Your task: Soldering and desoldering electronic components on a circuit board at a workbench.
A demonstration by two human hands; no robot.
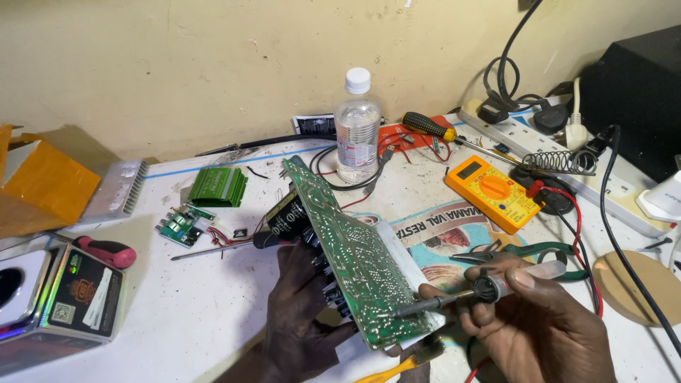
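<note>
Both hands work at the near edge of the white table (198,312): the left hand (301,312) grips a green circuit board (355,266) tilted on edge, while the right hand (539,319) pinches a soldering iron (461,294) whose tip touches the board's lower end, an orange multimeter (493,191) lying behind.

Glossy black box (89,298) far left; orange multimeter's grey screen (469,170) right

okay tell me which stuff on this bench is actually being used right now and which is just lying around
In use:
left hand propping up the green circuit board
right hand holding the soldering iron, tip at the board

Lying about:
yellow multimeter
clear plastic bottle
green heat sink
small green module
green-handled pliers
power strip
</note>
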